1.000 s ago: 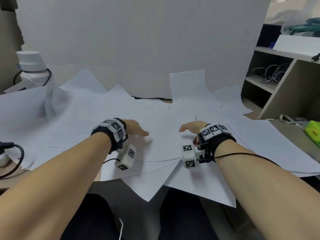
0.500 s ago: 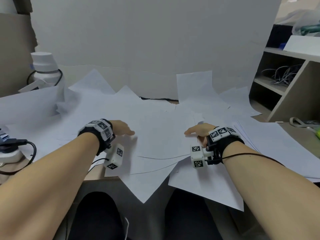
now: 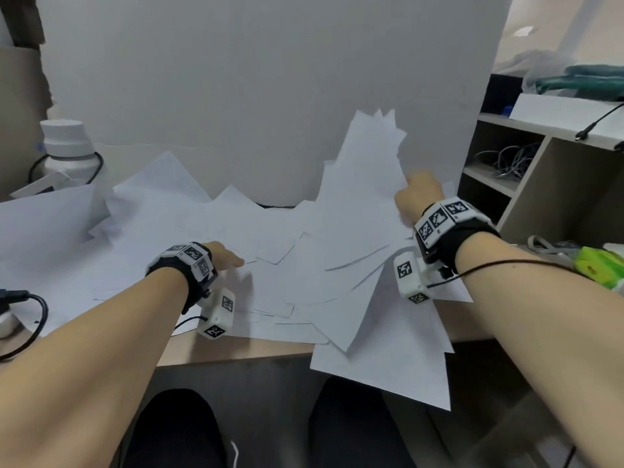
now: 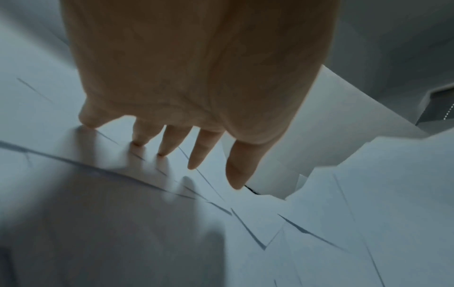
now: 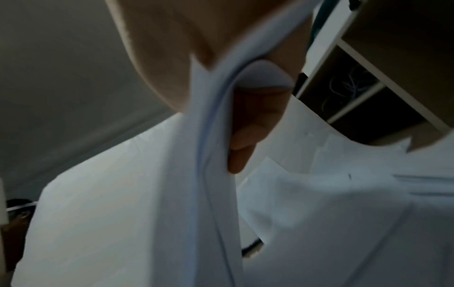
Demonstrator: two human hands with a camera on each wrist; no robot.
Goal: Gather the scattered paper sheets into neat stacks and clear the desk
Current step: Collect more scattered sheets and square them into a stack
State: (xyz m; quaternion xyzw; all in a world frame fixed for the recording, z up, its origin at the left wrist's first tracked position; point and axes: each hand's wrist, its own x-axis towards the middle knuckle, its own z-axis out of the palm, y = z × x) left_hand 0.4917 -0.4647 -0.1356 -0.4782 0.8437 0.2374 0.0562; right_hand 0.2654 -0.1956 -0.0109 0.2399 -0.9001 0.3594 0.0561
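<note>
The person's right hand [image 3: 419,194] is raised above the right side of the desk [image 3: 233,349], its grip clamped on a fanned bunch of white paper sheets [image 3: 364,184]; the right wrist view shows the thumb on one face of the bunch and the curled fingers [image 5: 248,136] on the other, pinching several layers together. The held bunch stands tilted, its top corners up against the white backboard [image 3: 253,79] and its lower ends hanging past the front edge of the desk. The left hand [image 3: 223,256] lies lower, at the middle of the desk, with its grip apart: straight, spread fingers [image 4: 172,141] whose tips touch the scattered sheets [image 3: 152,238] spread flat and overlapping over the desk. A white bottle [image 3: 69,150] stands at the far left behind the scattered sheets, with a black cable [image 3: 37,309] near the left edge. To the right stands a wooden shelf unit [image 3: 547,184] holding coiled wires, and a green object [image 3: 599,268] lies beside the right forearm.
</note>
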